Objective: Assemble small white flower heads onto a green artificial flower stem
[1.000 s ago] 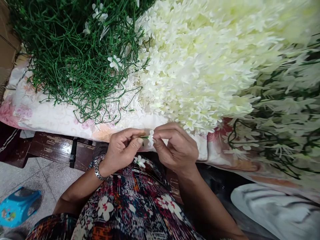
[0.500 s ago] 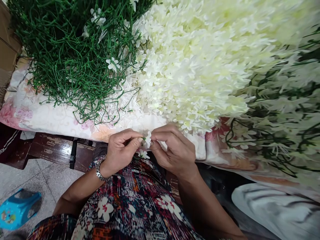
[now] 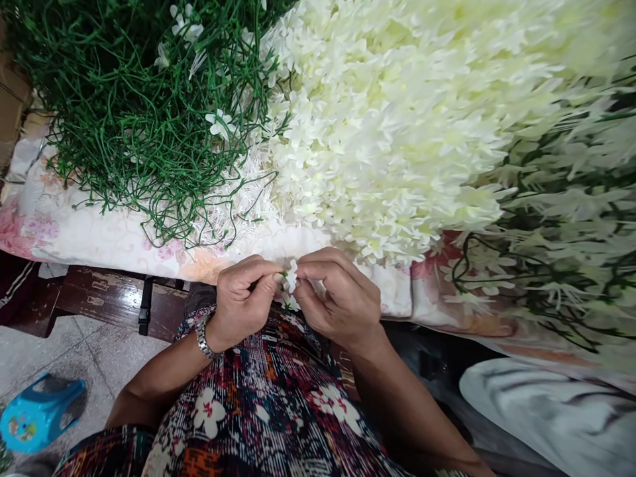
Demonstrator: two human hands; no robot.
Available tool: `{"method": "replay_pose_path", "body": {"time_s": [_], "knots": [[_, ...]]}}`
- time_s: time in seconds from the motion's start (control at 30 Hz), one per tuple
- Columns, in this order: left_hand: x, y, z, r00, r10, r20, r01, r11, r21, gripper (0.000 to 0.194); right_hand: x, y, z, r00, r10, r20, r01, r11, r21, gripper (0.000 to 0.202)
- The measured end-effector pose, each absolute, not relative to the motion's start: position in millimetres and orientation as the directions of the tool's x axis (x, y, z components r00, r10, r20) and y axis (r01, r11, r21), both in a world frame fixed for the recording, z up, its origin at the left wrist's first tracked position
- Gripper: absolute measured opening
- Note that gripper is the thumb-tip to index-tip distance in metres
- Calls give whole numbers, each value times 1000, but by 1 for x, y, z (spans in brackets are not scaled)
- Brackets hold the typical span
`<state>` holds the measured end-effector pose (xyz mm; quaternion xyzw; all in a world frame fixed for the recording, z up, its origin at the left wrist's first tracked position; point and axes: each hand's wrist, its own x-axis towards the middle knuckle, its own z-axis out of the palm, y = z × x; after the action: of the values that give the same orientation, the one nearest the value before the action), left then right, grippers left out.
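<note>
My left hand (image 3: 248, 295) has thumb and forefinger pressed together on a short green stem (image 3: 283, 273), most of it hidden inside my grip. My right hand (image 3: 342, 298) pinches the small white flower (image 3: 291, 275) at that stem's end, thumb and forefinger at its petals, so the bloom sits right between my two hands, just off the table's near edge. Just below it, over my lap, another white flower (image 3: 289, 303) shows in part. I wear a metal watch (image 3: 203, 336) on my left wrist and a dark patterned garment (image 3: 263, 397). Beyond my hands, a flowered cloth (image 3: 109, 232) bears a tangle of green stems (image 3: 149, 119) to the left, thin white strands (image 3: 223, 212) beside it, and a broad heap of creamy blossoms (image 3: 397, 132). Blooms on green stems (image 3: 561, 232) lie far right; a blue stool (image 3: 34, 414) stands on the floor, lower left.
</note>
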<state>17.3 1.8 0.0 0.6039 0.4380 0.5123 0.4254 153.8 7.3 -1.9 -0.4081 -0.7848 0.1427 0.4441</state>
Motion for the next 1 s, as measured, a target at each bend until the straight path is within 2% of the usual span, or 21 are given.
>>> {"method": "replay_pose_path", "body": {"time_s": [0.13,0.37,0.8,1.0], "knots": [[18,0,-1,58,969,241,108,-246,963,10,150,5,-3,-223,764,605,550,611,-569,22],[21,-5,-6,-47,968,248,70,-244,967,12,141,1,-10,-167,679,715,599,645,-474,25],[22,-7,-9,-110,953,282,72,-276,959,11,134,-3,-17,-99,653,751,573,654,-494,29],[20,-5,-9,-74,953,294,29,-293,956,14,134,-2,-19,-81,651,755,551,661,-510,27]]}}
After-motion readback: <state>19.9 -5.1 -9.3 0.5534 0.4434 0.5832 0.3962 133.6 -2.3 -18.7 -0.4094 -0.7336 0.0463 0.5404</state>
